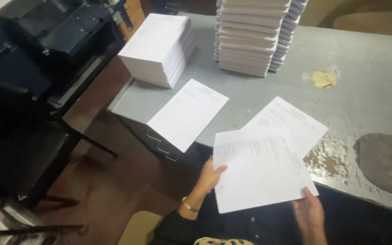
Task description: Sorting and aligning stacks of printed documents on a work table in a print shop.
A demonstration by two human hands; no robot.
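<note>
Left hand (210, 176) pinches the left edge of a printed white sheet (259, 174); right hand (308, 209) grips its lower right corner, so the sheet hangs between both hands over the near edge of the grey table (364, 97). A second printed sheet (289, 120) lies partly under it on the tabletop, and a third sheet (188, 113) overhangs the table's left edge. Farther back stand a low paper stack (157, 47) and tall paper stacks (255, 34).

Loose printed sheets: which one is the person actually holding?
The nearest sheet, gripped by left hand and right hand; the other two loose sheets lie flat on the grey table.
</note>
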